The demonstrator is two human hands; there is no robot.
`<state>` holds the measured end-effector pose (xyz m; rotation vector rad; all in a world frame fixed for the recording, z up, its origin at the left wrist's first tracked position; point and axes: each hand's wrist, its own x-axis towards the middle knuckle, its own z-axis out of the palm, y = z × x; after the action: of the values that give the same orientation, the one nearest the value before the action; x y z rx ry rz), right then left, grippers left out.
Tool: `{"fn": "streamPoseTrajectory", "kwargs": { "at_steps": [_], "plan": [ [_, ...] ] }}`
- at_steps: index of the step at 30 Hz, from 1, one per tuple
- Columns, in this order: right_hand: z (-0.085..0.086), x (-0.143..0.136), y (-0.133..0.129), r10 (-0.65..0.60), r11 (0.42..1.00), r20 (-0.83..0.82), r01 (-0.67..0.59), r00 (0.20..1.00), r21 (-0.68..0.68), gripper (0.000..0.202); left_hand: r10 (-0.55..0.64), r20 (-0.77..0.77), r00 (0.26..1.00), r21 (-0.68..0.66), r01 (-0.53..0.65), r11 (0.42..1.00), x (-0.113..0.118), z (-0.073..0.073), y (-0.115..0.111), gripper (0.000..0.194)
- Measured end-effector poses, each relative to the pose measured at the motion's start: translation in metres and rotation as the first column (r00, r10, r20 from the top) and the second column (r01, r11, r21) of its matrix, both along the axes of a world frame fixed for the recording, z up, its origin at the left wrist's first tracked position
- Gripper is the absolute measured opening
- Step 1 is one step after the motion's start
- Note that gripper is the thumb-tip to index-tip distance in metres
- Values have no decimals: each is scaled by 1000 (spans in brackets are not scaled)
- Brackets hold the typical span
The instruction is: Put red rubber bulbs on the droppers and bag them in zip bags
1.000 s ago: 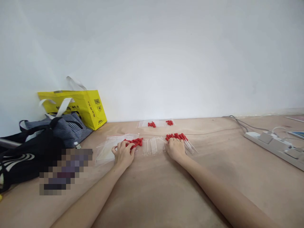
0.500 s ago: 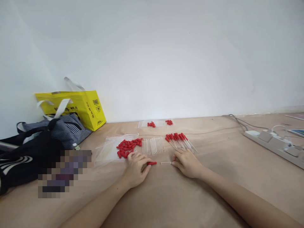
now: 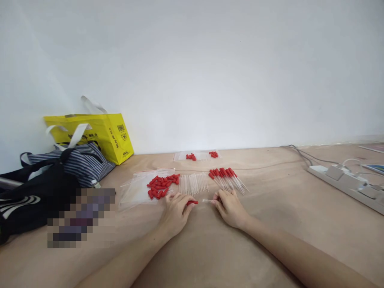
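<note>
On the surface [image 3: 195, 260], my left hand [image 3: 177, 210] has its fingers pinched around a red piece [image 3: 193, 202], one end jutting toward my right. My right hand [image 3: 229, 206] has its fingers closed on a thin, clear tube [image 3: 207, 201], its free end pointing left. The two held ends face each other, close but apart; the grips, set back from those ends, appear chosen to leave both exposed.

Loose red pieces [image 3: 159, 185] are heaped to the left, partly over a clear plastic bag [image 3: 135, 190], nearest my left hand. Clear tubes [image 3: 193, 184] lie side by side in the middle, apparently so that single ones can be picked out. Red-topped tubes [image 3: 228, 176] fan out just beyond my right hand, grouped apart from the bare ones, presumably to prevent mixing. Farther back, near the wall, lies a flat clear packet [image 3: 204, 157]; its contents are too small to itemise with confidence.
</note>
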<state>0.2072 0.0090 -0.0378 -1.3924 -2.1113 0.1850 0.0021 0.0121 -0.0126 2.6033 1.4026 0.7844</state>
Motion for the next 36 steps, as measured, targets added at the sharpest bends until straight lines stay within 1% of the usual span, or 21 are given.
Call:
{"fn": "streamPoseTrajectory", "kwargs": {
  "at_steps": [3,6,12,20,23,28,33,36],
  "plan": [
    [0,-5,-4,9,1000,-112,-8,994,10,14,-3,26,1000,-20,3,1000,1,-2,-2,18],
    [2,-11,-7,43,999,-152,-38,988,29,14,-3,41,999,-34,5,999,3,-4,-3,21],
    [5,-16,-13,64,997,-130,-57,989,52,14,19,71,997,-63,-15,998,4,-5,-2,23],
    [4,-21,-17,96,994,-121,-88,988,68,16,65,146,987,-141,-44,989,7,-1,-5,26],
    [3,-21,-16,121,991,-116,-114,986,66,16,80,182,980,-146,-53,988,7,-1,-5,26],
    [7,-15,-15,184,979,-44,-179,982,93,18,58,180,982,-123,-36,992,5,-2,-6,24],
    [12,-7,-11,193,957,115,-213,974,195,20,-18,141,990,-103,32,994,5,-1,-9,21],
    [13,-7,-10,189,937,145,-222,971,268,22,-53,127,991,-54,60,997,5,-1,-9,19]
  ]
}}
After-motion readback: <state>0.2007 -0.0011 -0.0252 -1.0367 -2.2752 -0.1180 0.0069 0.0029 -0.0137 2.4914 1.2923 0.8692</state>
